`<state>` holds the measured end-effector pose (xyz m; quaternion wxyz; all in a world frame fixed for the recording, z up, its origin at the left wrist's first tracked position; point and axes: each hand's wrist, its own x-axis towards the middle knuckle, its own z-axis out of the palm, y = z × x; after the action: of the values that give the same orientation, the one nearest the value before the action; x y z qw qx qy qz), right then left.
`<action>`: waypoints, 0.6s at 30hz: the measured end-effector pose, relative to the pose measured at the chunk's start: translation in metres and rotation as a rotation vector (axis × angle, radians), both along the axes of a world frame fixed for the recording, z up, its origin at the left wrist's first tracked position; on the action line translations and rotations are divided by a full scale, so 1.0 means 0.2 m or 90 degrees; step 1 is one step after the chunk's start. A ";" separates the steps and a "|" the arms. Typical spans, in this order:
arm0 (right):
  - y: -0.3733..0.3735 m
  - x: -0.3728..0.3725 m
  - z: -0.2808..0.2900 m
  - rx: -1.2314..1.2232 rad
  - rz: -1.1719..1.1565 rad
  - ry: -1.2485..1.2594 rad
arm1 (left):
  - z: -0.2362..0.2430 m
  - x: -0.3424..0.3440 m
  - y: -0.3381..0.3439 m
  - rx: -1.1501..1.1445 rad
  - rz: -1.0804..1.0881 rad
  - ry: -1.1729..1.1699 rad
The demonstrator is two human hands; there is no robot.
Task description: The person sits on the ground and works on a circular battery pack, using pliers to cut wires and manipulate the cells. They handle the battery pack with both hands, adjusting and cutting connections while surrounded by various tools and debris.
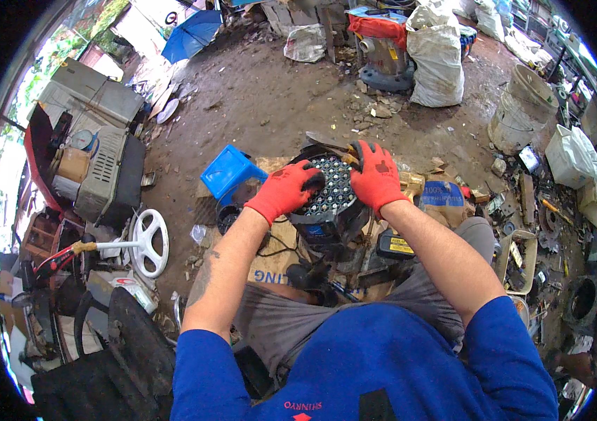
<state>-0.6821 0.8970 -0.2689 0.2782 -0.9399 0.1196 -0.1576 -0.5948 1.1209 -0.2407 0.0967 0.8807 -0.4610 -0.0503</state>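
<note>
Between my knees stands a round black battery pack (333, 188), its top showing rows of several cylindrical cells in a grid. My left hand (286, 191), in a red glove with dark fingertips, is closed over the pack's left edge, fingers curled onto the cells. At the far right rim is my right hand (378, 177), also red-gloved and closed. A long flat piece, grey with a tan part (333, 146), runs from its fingers across the pack's far edge; its kind cannot be made out. The right fingers partly hide this piece.
Flattened cardboard (270, 266) lies under the pack. A blue plastic bin (230, 172) is beyond my left hand, and a black-and-yellow battery (394, 244) sits near my right forearm. A white steering wheel (150, 243) stands left; a cream tray (517, 262) lies right.
</note>
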 end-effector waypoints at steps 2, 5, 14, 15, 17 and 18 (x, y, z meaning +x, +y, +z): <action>-0.01 0.01 0.00 0.012 0.012 0.001 | -0.01 -0.01 -0.02 -0.021 -0.027 -0.056; 0.00 0.00 0.01 0.010 0.002 -0.007 | -0.03 -0.03 -0.09 0.036 -0.016 -0.134; -0.02 -0.02 0.02 0.004 -0.011 0.016 | -0.01 -0.05 -0.11 -0.129 0.168 0.034; -0.01 -0.02 0.02 0.006 -0.006 0.011 | -0.02 -0.04 -0.08 -0.105 0.133 -0.002; 0.01 -0.02 0.04 0.010 0.003 0.000 | -0.06 -0.02 -0.04 -0.057 0.063 -0.075; 0.01 -0.02 0.05 0.014 0.008 0.008 | -0.07 -0.01 -0.03 -0.053 0.063 -0.076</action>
<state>-0.6853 0.8991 -0.2595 0.2883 -0.9386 0.1174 -0.1488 -0.5978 1.1153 -0.2544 0.1078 0.8992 -0.4233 0.0266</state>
